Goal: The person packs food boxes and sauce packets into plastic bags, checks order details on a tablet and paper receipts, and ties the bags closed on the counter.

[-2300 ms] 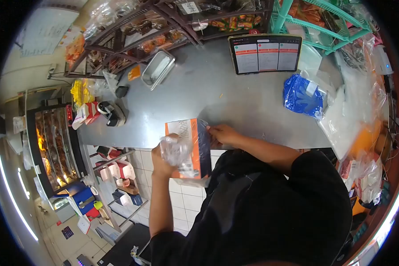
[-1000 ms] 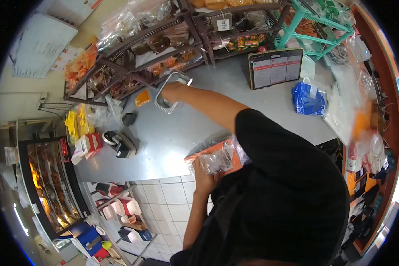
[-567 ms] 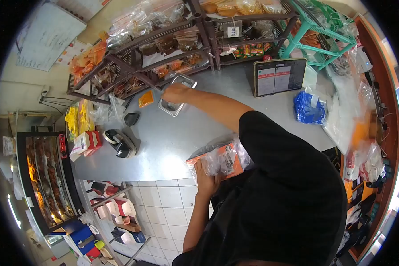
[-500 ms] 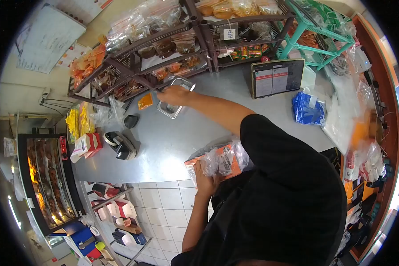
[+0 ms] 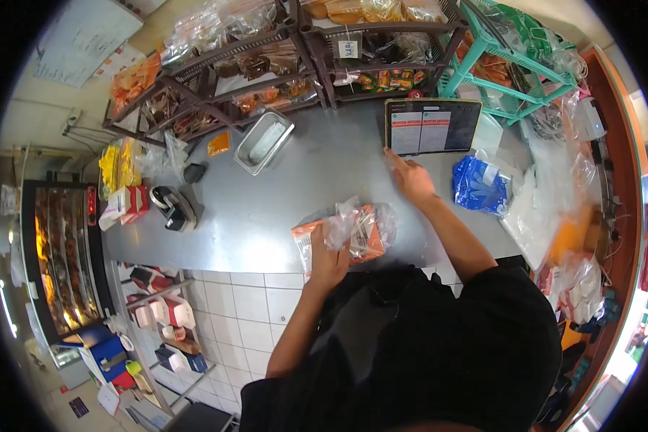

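My left hand (image 5: 328, 261) grips an orange and white box (image 5: 368, 236) at the counter's front edge, its fingers over the box and a crumpled clear plastic bag (image 5: 338, 234). My right hand (image 5: 412, 180) is empty with its fingers apart, its index finger stretched to the lower left corner of a tablet (image 5: 433, 128) that stands on the counter (image 5: 266, 209). A blue plastic packet (image 5: 479, 186) lies right of my right hand. At the back left sits a metal tray (image 5: 265, 142) with something pale inside.
Dark racks (image 5: 306, 43) with bagged food line the back, beside a green rack (image 5: 493, 50). A black and white device (image 5: 173, 209), red and white cartons (image 5: 128, 204) and an orange packet (image 5: 219, 144) stand or lie at left. Plastic sheets (image 5: 547, 194) cover the right side.
My right hand has left the metal tray and moved right to the tablet. My left hand still holds the box and the plastic bag. The view has shifted slightly.
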`<state>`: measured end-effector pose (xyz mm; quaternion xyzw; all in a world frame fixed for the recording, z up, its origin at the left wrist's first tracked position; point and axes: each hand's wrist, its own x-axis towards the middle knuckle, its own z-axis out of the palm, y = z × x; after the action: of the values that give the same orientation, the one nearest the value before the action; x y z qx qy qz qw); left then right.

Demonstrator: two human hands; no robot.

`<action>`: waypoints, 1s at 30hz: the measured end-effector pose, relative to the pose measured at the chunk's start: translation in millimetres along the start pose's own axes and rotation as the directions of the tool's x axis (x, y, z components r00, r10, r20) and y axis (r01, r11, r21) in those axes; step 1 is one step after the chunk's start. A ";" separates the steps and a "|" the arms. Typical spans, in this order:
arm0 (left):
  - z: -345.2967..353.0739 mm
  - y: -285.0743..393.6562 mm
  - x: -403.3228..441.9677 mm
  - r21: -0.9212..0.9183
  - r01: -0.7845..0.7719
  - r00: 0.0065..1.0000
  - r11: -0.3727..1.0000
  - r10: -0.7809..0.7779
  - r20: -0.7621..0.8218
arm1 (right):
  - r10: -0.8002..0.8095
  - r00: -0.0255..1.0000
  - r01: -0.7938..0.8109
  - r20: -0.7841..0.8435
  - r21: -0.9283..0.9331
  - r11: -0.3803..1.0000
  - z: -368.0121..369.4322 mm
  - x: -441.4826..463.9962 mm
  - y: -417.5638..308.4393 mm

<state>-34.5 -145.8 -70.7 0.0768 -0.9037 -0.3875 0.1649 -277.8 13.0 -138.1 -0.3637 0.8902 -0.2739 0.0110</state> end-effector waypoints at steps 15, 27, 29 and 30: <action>14.4 44.8 20.5 -0.071 0.137 0.989 0.988 -0.140 -0.050 | -0.077 0.997 0.078 0.014 -0.099 0.992 -28.5 -7.7 58.5; 11.6 31.5 9.1 -0.051 0.123 0.992 0.991 -0.122 0.022 | 0.200 0.977 -0.204 0.068 0.547 0.812 -70.9 -19.0 1.1; 20.2 26.4 8.9 -0.318 0.267 0.958 0.910 -0.287 -0.018 | 0.200 0.979 -0.090 0.046 0.971 0.220 -59.0 -32.5 -35.1; 24.9 26.1 10.5 -0.447 0.322 0.930 0.835 -0.367 -0.017 | 0.225 0.969 -0.122 0.098 0.988 0.092 -60.8 -39.6 -58.2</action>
<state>-53.5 -113.9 -65.3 0.2190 -0.7553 -0.5989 0.1514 -224.6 34.0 -64.8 -0.1459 0.5184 -0.8056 0.2469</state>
